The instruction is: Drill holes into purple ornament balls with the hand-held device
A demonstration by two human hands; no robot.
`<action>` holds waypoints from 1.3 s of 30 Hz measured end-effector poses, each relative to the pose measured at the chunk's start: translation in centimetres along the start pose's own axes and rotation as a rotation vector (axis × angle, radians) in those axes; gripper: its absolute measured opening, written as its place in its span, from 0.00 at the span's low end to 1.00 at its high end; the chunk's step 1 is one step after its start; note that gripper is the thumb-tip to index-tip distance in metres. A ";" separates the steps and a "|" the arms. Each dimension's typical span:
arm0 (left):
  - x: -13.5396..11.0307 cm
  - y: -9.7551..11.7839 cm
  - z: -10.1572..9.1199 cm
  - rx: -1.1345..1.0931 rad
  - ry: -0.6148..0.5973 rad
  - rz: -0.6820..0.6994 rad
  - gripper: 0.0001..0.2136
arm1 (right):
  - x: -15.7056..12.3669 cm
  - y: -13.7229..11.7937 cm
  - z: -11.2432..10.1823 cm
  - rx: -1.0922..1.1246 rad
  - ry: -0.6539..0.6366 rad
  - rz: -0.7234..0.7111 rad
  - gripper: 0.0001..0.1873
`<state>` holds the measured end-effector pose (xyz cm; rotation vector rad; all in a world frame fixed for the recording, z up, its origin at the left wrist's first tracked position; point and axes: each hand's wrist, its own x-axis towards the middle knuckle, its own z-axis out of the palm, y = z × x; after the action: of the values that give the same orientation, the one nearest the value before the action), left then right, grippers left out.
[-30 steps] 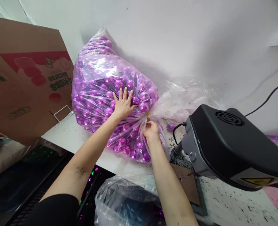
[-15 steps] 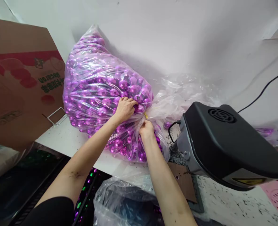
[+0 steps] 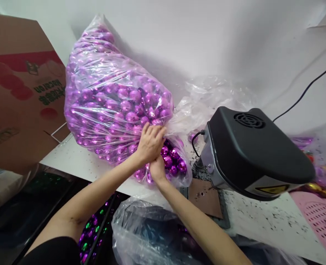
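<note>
A big clear plastic bag [image 3: 118,92] full of shiny purple faceted beads leans against the wall on the bench. My left hand [image 3: 151,142] is closed on the bag's film low on its right side. Just below it and touching it, my right hand [image 3: 157,168] is closed on the same film. Right of my hands, some purple beads [image 3: 174,161] look darker and sharper, as if seen through a gap in the film. Loose, crumpled film [image 3: 190,110] trails from the bag to the right. My fingertips are partly hidden.
A black-hooded machine [image 3: 256,147] with a brown base plate [image 3: 205,197] stands close on the right. A cardboard box [image 3: 21,99] is at left, a pink perforated basket [image 3: 314,217] at far right. Below the bench edge, a plastic-lined container [image 3: 140,232] sits near colourful beads [image 3: 89,235].
Both hands have come together, the right shifting left and down. Darker beads now show beside them. The yellow tie seen before is hidden. The whole view has shifted slightly.
</note>
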<state>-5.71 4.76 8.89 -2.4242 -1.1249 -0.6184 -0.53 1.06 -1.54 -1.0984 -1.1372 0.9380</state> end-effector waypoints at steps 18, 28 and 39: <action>-2.9 9.3 2.9 -0.283 -0.422 0.167 0.15 | -11.7 -1.3 -12.4 -1.142 -0.336 -0.244 0.18; -5.3 8.2 3.2 -0.194 -0.585 0.159 0.16 | -13.2 -2.8 -12.7 -1.095 -0.496 -0.292 0.18; -1.6 5.0 4.2 -0.112 -0.384 -0.180 0.15 | -12.4 -3.3 -12.2 -1.015 -0.499 -0.273 0.23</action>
<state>-1.79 3.00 3.76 -2.6294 -1.5083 -0.2767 9.17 -13.69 -1.74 -1.4659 -2.2440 0.3801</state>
